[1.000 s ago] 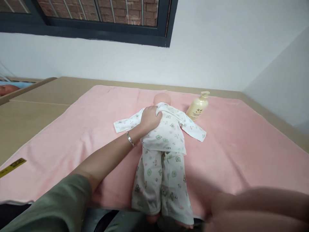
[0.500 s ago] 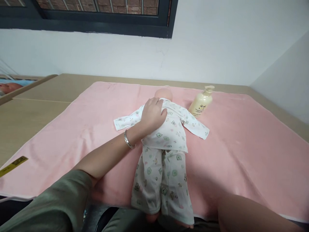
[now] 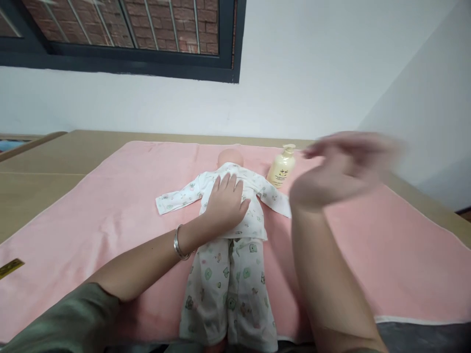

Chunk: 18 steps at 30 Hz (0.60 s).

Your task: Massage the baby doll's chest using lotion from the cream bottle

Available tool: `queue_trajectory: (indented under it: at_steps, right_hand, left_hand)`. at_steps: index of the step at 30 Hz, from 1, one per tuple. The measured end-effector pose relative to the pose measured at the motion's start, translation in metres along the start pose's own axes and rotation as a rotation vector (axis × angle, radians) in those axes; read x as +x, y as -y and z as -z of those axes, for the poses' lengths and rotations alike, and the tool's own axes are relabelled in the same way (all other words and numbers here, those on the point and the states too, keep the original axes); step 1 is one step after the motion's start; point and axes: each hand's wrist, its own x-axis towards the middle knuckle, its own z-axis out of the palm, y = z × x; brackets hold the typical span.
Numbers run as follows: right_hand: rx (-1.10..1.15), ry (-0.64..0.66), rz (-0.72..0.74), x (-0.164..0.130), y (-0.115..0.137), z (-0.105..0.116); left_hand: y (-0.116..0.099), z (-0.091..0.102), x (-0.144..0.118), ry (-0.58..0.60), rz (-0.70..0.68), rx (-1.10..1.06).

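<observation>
A soft doll (image 3: 230, 235) lies face down along the middle of a pink fleecy blanket (image 3: 110, 206), its smooth bald head pointing to the far wall and its legs toward the near edge. It wears a thin white cotton shirt and loose trousers printed with small green and pink figures; both sleeves are spread flat to the sides.

The left hand (image 3: 226, 203) rests palm down on the doll's back, fingers (image 3: 224, 182) laid flat and slightly spread over the shirt, gripping nothing. A plain silver bangle (image 3: 178, 242) circles that wrist.

The right hand (image 3: 344, 166) is raised in the air to the right of the doll, blurred, holding nothing; its fingers seem loosely apart, though the blur hides how far.

A cream plastic pump bottle (image 3: 281, 166) stands just beside the doll's right shoulder. The blanket covers a tan wooden table (image 3: 40, 171); a yellow tape (image 3: 10, 267) lies at its left edge.
</observation>
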Motion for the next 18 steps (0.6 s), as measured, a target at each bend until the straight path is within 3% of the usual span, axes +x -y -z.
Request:
queue_trajectory:
  at_steps: [2, 3, 5, 8, 10, 13, 18]
  right_hand:
    - [-0.142, 0.047, -0.096, -0.007, -0.01, -0.017]
    - [-0.23, 0.159, -0.164, -0.012, -0.016, -0.027]
    - [-0.264, 0.507, -0.221, -0.024, -0.03, -0.047]
    - [-0.355, 0.806, -0.168, -0.038, -0.045, -0.063]
    - [-0.441, 0.86, -0.078, -0.041, -0.047, -0.065]
    - [-0.488, 0.8, 0.029, -0.045, -0.044, -0.063]
    - [-0.504, 0.876, 0.061, -0.056, -0.04, -0.067]
  left_hand:
    - [-0.005, 0.006, -0.002, 0.057, -0.008, 0.012]
    - [-0.007, 0.012, -0.003, 0.094, 0.0, 0.006]
    - [-0.013, 0.029, -0.004, 0.123, 0.082, -0.026]
    - [-0.018, 0.06, -0.006, -0.023, 0.191, -0.121]
    - [-0.021, 0.077, -0.008, -0.175, 0.188, -0.213]
    - [-0.024, 0.091, -0.011, -0.328, 0.194, -0.325]
    - [-0.028, 0.081, -0.005, -0.309, 0.229, -0.65]
